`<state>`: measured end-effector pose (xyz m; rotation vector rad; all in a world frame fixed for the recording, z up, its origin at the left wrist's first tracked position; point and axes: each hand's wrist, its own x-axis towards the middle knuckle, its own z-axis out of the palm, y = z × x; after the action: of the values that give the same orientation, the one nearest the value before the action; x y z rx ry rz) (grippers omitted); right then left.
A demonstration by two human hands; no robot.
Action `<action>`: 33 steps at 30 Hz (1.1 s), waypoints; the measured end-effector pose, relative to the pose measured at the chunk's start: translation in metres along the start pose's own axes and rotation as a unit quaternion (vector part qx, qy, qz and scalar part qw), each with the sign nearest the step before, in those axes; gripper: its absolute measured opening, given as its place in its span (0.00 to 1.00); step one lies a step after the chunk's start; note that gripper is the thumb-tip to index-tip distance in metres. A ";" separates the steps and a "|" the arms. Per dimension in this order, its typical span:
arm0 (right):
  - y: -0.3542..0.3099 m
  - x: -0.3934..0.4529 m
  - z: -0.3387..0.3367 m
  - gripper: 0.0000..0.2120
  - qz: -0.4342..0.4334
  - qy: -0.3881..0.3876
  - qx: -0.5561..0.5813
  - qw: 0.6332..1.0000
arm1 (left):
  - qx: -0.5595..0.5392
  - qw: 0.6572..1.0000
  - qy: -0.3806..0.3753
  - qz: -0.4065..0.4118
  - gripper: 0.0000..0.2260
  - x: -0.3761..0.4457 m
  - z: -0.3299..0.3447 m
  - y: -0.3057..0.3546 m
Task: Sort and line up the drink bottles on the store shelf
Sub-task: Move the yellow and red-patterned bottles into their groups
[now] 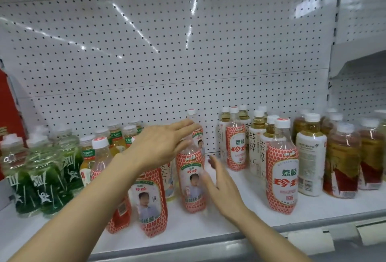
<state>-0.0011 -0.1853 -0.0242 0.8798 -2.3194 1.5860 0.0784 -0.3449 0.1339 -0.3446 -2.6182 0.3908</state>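
Drink bottles stand on a white shelf [240,218]. Several red-and-white lychee bottles cluster mid-shelf; one [191,174] stands between my hands, another [153,201] is in front of it at the left. My left hand [160,142] hovers flat over their tops, fingers spread, fingertips touching the neck of a rear lychee bottle [195,124]. My right hand [223,186] is open, palm against the right side of the middle bottle. A further lychee bottle [282,170] stands alone at the right.
Green bottles [41,180] fill the left end, yellow tea bottles [117,136] behind them. White-labelled tea bottles [257,142] and amber-red bottles [342,161] crowd the right. A perforated back panel [167,53] closes the rear. Price-tag holders [309,238] line the front edge.
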 end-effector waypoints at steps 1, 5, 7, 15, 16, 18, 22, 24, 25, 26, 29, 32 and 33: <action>0.006 0.010 -0.008 0.36 0.001 0.058 -0.041 0.997 | -0.001 1.000 -0.002 0.000 0.24 0.000 -0.001 0.002; 0.029 0.062 -0.023 0.39 0.065 0.178 -0.157 0.969 | 0.005 1.000 -0.023 0.010 0.25 0.001 -0.014 0.003; 0.036 0.080 -0.022 0.43 0.085 0.192 -0.182 0.961 | 0.020 0.999 -0.032 0.023 0.25 0.002 -0.022 -0.005; 0.044 0.121 -0.007 0.52 0.163 0.273 -0.204 0.926 | -0.123 0.988 -0.098 0.008 0.25 0.007 -0.027 -0.031; 0.043 0.125 -0.005 0.51 0.171 0.295 -0.203 0.918 | -0.143 0.985 -0.097 0.008 0.23 0.007 -0.027 -0.032; 0.041 0.134 -0.005 0.49 0.199 0.327 -0.218 0.898 | -0.167 0.982 -0.087 0.012 0.22 0.006 -0.023 -0.035; 0.042 0.139 -0.006 0.45 0.229 0.317 -0.216 0.895 | -0.196 0.979 -0.059 0.016 0.21 0.004 -0.012 -0.038; 0.046 0.138 0.000 0.44 0.212 0.297 -0.206 0.908 | -0.209 0.976 -0.049 0.019 0.22 0.003 -0.009 -0.039; 0.047 0.138 0.004 0.43 0.199 0.288 -0.197 0.916 | -0.206 0.977 -0.045 0.018 0.22 0.004 -0.008 -0.039; 0.047 0.138 0.008 0.43 0.188 0.279 -0.186 0.923 | -0.203 0.978 -0.040 0.018 0.22 0.004 -0.007 -0.038; 0.046 0.142 0.017 0.42 0.157 0.265 -0.163 0.937 | -0.210 0.977 -0.030 0.020 0.21 0.003 -0.005 -0.038; 0.047 0.142 0.015 0.43 0.135 0.252 -0.164 0.944 | -0.216 0.976 -0.019 0.025 0.22 0.002 -0.004 -0.038; 0.050 0.140 0.014 0.42 0.141 0.237 -0.163 0.947 | -0.218 0.976 -0.020 0.022 0.22 0.002 -0.004 -0.038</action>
<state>-0.1403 -0.2357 -0.0024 0.0756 -2.3085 1.2626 0.0721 -0.3784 0.1507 -0.5427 -2.7232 -0.1721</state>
